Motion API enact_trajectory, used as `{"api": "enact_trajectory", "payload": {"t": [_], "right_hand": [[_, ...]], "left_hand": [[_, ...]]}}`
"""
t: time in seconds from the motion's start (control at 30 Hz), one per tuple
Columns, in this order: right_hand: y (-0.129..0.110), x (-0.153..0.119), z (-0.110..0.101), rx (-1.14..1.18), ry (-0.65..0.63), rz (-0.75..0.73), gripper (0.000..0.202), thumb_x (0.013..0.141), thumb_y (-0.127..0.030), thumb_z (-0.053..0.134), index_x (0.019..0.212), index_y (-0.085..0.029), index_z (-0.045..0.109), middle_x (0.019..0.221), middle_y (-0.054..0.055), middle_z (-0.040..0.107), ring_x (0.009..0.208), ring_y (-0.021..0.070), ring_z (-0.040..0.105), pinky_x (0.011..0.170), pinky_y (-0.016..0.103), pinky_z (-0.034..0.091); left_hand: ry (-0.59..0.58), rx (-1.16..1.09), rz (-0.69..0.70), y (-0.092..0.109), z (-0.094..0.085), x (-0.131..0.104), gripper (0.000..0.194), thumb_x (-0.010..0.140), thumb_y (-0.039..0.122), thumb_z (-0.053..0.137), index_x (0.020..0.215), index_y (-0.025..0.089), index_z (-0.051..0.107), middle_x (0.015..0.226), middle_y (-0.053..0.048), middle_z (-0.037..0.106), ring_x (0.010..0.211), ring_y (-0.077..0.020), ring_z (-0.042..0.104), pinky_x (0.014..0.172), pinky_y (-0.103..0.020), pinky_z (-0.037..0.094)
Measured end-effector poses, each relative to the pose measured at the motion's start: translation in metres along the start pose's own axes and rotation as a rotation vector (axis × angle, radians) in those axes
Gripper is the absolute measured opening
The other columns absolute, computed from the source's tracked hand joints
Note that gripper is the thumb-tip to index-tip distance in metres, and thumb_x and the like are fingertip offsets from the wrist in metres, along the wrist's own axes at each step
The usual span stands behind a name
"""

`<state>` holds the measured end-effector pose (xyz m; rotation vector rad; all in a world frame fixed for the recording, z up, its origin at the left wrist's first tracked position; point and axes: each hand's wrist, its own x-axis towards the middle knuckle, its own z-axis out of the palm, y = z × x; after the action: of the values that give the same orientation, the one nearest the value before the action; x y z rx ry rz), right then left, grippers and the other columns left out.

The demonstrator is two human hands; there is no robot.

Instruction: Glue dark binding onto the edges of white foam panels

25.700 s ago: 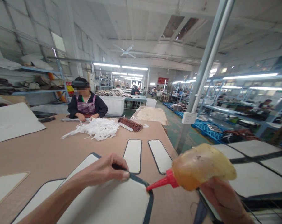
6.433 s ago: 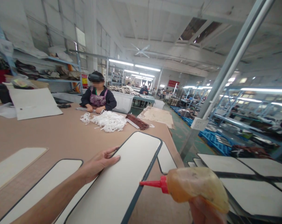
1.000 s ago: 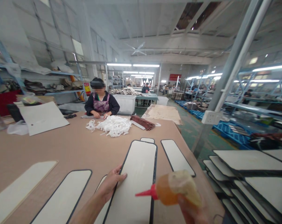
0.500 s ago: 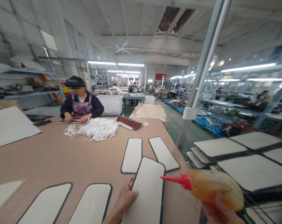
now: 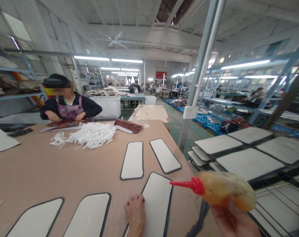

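My right hand (image 5: pixel 232 214) is wrapped round a squeeze bottle (image 5: pixel 227 191) with amber contents. Its long red nozzle points left, over the upper right corner of a pale panel with dark edging (image 5: pixel 155 200). That panel lies on the brown table near me. My left hand (image 5: pixel 136 210) rests palm down at its left edge, fingers slightly bent and touching it. Beyond lie two narrower dark-edged panels, one on the left (image 5: pixel 132 160) and one on the right (image 5: pixel 165 155). A dark strip (image 5: pixel 200 217) hangs below the bottle at the table's edge.
Two more edged panels, one (image 5: pixel 87 215) and another (image 5: pixel 37 219), lie at the front left. A heap of white strips (image 5: pixel 87 135) is in front of a co-worker (image 5: pixel 70 105). Stacked panels (image 5: pixel 250 163) stand on a rack to the right, behind a metal post (image 5: pixel 201 62).
The near panel has come down onto the table, clear of the two beyond. My left hand has turned palm down at its edge. The bottle stays in my right hand; the view has shifted right.
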<state>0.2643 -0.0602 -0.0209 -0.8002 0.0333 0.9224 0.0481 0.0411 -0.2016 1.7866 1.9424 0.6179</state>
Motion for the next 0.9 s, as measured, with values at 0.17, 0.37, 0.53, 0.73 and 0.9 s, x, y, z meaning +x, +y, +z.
{"api": "enact_trajectory", "payload": {"t": [0.17,0.37,0.53,0.73,0.9], "right_hand": [[-0.004,-0.008,0.006,0.041,0.033,0.023,0.071,0.022,-0.023,0.092,0.089,-0.030,0.072,0.085,-0.003,0.075,0.060,0.0164,0.067,0.054,0.021,0.060],[-0.011,-0.010,-0.004,-0.069,-0.010,-0.013,0.079,0.024,-0.030,0.092,0.099,-0.030,0.069,0.123,-0.004,0.063,0.109,0.0227,0.058,0.061,0.019,0.060],[-0.014,-0.013,-0.011,-0.105,-0.083,-0.033,0.078,0.027,-0.033,0.092,0.101,-0.031,0.068,0.134,-0.007,0.052,0.129,0.0225,0.039,0.065,0.018,0.060],[-0.018,-0.017,-0.017,-0.144,-0.211,-0.049,0.067,0.042,-0.036,0.089,0.105,-0.032,0.067,0.135,-0.005,0.052,0.130,0.0217,0.039,0.091,0.024,0.049],[-0.023,-0.021,-0.021,-0.149,-0.207,-0.060,0.065,0.040,-0.041,0.089,0.101,-0.035,0.067,0.134,-0.006,0.053,0.134,0.0219,0.031,0.103,0.030,0.035]], "left_hand": [[-0.004,-0.109,0.035,0.001,-0.014,0.002,0.032,0.076,0.004,0.041,0.099,0.012,0.062,0.083,-0.012,0.069,0.086,-0.0267,0.062,0.088,-0.043,0.036],[0.240,-0.448,-0.203,-0.047,-0.044,-0.062,0.049,0.075,0.038,0.047,0.114,0.009,0.045,0.116,-0.020,0.055,0.102,-0.0286,0.057,0.087,-0.039,0.045],[0.143,-0.976,-0.685,-0.103,-0.016,-0.134,0.051,0.071,0.033,0.057,0.116,0.014,0.041,0.107,-0.018,0.061,0.099,-0.0273,0.063,0.085,-0.035,0.049],[0.062,-1.156,-0.917,-0.094,-0.002,-0.136,0.059,0.085,0.028,0.049,0.137,0.018,0.023,0.128,-0.018,0.053,0.100,-0.0223,0.065,0.078,-0.030,0.053],[0.008,-1.190,-0.830,-0.078,-0.006,-0.136,0.067,0.084,0.035,0.051,0.138,0.011,0.019,0.122,-0.022,0.059,0.101,-0.0230,0.065,0.079,-0.031,0.053]]}}
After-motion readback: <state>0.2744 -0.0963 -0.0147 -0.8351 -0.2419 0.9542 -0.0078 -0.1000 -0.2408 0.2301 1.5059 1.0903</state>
